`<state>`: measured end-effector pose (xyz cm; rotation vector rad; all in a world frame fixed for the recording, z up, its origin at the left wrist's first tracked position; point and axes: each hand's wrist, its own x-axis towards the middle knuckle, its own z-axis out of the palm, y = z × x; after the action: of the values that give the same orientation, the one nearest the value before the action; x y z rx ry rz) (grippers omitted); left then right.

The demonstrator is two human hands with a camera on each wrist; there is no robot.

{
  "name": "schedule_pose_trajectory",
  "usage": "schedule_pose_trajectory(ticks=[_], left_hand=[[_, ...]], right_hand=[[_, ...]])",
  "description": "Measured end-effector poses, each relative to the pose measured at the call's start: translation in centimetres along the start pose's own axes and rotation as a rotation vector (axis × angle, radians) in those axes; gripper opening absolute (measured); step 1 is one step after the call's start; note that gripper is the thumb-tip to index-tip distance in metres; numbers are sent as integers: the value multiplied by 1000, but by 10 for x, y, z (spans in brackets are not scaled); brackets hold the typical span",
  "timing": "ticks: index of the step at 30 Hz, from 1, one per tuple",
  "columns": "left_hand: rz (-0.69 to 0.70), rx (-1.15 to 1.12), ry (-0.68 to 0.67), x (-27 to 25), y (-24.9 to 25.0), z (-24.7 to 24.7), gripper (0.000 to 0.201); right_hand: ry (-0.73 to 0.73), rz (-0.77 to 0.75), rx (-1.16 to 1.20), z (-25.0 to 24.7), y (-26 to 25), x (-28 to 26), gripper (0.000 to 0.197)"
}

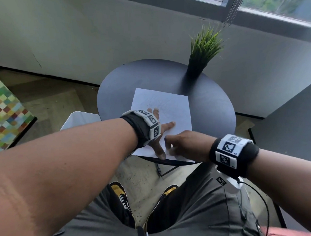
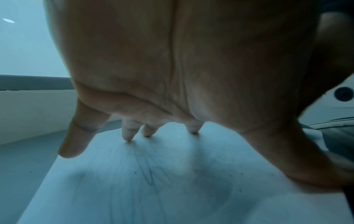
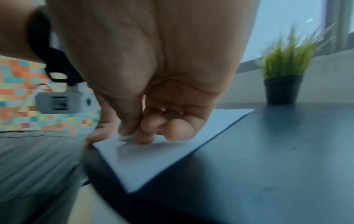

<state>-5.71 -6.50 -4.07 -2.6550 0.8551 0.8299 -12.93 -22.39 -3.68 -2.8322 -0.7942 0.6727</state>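
A white sheet of paper [image 1: 164, 103] with faint pencil lines lies on a round dark table [image 1: 212, 105], its near corner over the table's front edge. My left hand [image 1: 162, 131] is spread on the sheet, and in the left wrist view its fingertips [image 2: 128, 136] press on the paper [image 2: 134, 189]. My right hand [image 1: 185, 143] sits at the sheet's near edge, next to the left thumb. In the right wrist view its fingers [image 3: 145, 136] are curled and pinch a small whitish object [image 3: 125, 138] against the paper [image 3: 153, 163]. What that object is I cannot tell.
A potted grass plant [image 1: 201, 51] stands at the table's far right edge, beyond the paper. A white container [image 1: 79, 120] sits on the floor left of the table. A checkered multicoloured surface [image 1: 4, 112] lies further left. My knees and shoes are below the table's front edge.
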Motion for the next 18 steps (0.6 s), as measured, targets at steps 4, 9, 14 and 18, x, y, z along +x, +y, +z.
schedule_pose_trajectory(ticks=[4,9,14,18], left_hand=[[33,9,37,4,-3,4,136],[28,10,24,5,-2,2,142],[23,17,41,6,-2,5,140],[14,12,23,4,-1,3,141]], right_hand=[[234,299,15,-8,19,9,15],[-4,-2,65,0,-9,0,16],[260,343,49,-7,19,10,17],[51,44,63,7,-16,-6,16]])
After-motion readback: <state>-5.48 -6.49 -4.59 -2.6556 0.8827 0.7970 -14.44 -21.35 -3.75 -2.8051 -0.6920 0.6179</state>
